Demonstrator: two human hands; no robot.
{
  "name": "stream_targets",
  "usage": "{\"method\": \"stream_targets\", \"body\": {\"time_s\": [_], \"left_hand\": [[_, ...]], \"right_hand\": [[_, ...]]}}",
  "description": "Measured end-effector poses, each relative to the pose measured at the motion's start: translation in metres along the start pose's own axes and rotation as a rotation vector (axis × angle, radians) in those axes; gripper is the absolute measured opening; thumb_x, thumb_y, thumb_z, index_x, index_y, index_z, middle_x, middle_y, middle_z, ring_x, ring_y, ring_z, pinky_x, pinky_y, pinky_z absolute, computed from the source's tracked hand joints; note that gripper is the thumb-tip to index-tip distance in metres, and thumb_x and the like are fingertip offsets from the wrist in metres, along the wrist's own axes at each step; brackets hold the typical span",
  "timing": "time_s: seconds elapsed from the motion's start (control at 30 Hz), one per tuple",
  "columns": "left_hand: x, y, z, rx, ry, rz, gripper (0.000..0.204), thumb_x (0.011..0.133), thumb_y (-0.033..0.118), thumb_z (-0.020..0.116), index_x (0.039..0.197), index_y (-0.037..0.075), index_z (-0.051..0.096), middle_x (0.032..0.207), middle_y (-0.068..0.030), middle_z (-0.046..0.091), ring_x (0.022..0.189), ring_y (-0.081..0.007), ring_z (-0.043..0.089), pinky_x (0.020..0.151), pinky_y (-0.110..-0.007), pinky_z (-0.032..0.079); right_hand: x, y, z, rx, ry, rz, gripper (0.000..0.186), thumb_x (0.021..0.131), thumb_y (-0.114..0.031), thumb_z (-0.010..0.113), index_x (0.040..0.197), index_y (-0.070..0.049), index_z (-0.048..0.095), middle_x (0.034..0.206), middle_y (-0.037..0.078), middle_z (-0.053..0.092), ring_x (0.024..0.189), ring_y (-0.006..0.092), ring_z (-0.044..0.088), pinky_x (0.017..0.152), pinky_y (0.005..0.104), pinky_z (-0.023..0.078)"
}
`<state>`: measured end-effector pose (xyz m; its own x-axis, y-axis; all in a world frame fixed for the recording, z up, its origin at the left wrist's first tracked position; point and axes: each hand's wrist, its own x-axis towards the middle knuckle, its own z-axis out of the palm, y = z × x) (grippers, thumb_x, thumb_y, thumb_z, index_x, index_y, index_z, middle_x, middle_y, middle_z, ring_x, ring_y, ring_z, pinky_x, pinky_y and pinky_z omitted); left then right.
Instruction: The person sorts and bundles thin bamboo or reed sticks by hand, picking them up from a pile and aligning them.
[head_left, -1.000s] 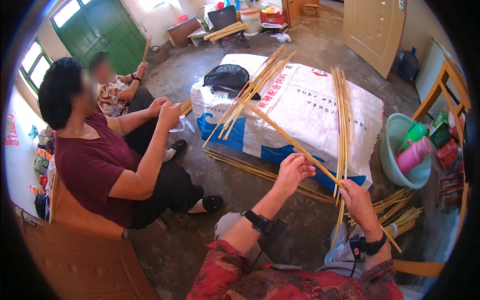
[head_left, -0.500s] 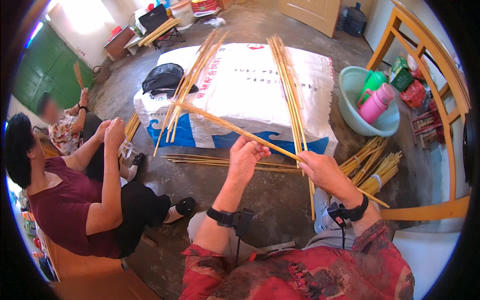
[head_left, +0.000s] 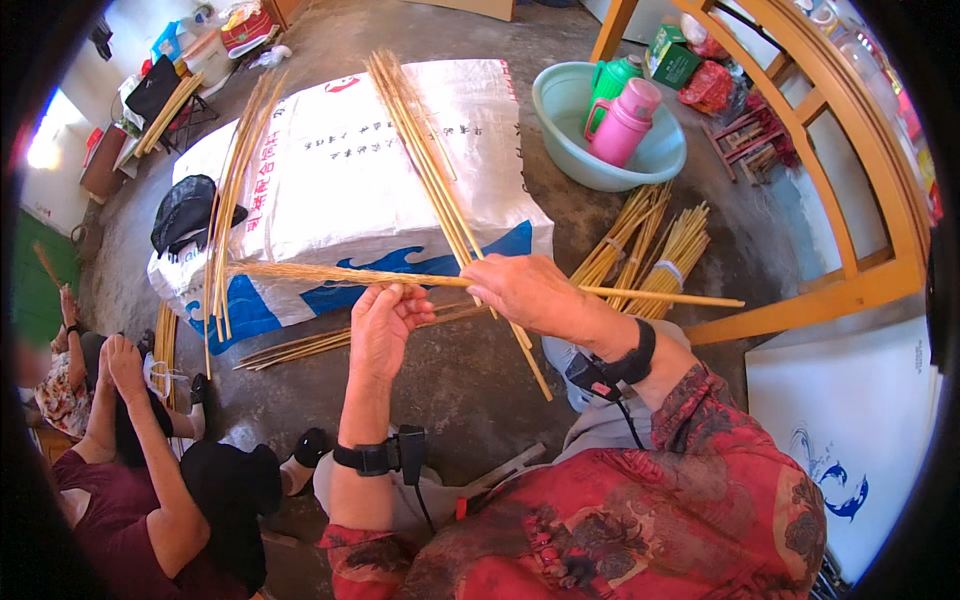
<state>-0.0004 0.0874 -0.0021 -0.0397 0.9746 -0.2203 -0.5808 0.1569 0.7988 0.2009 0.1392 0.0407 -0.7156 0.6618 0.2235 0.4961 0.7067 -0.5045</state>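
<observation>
A long straw-coloured dried stalk [head_left: 650, 295] with a feathery tip lies almost level across my front, its plume to the left. My right hand [head_left: 528, 293] is closed around its middle. Beside it, my left hand [head_left: 383, 322] pinches the stalk where the plume begins, fingers curled. Beyond my hands, a white woven sack sheet [head_left: 340, 170] with a blue wave print is spread out. Two loose rows of similar stalks rest on it: a left bunch [head_left: 240, 180] and a right bunch [head_left: 420, 160], whose lower ends pass behind my right hand.
More stalks [head_left: 290, 350] lie on the floor by the sheet's near edge. Tied bundles [head_left: 672, 258] sit at right, below a pale blue basin [head_left: 560, 150] holding two flasks. A wooden chair frame [head_left: 800, 310] stands at right. A seated person [head_left: 160, 490] is at left, another beyond. A black cap [head_left: 185, 215] lies on the sheet.
The view has swung right, so the sheet and people sit further left. The stalk in my hands has gone from slanting to nearly level. Both hands still grip it.
</observation>
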Motion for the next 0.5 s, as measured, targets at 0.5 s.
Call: {"method": "stream_targets", "body": {"time_s": [0.5], "left_hand": [[-0.0019, 0.0064, 0.002, 0.07, 0.089, 0.118, 0.013, 0.085, 0.013, 0.049, 0.09, 0.001, 0.052, 0.085, -0.0099, 0.058, 0.074, -0.0164, 0.057, 0.065, -0.03, 0.048]], "right_hand": [[0.0042, 0.0069, 0.0006, -0.105, 0.011, 0.117, 0.018, 0.078, -0.017, 0.053, 0.093, -0.009, 0.053, 0.078, 0.009, 0.054, 0.072, 0.0276, 0.055, 0.06, 0.0369, 0.045]]}}
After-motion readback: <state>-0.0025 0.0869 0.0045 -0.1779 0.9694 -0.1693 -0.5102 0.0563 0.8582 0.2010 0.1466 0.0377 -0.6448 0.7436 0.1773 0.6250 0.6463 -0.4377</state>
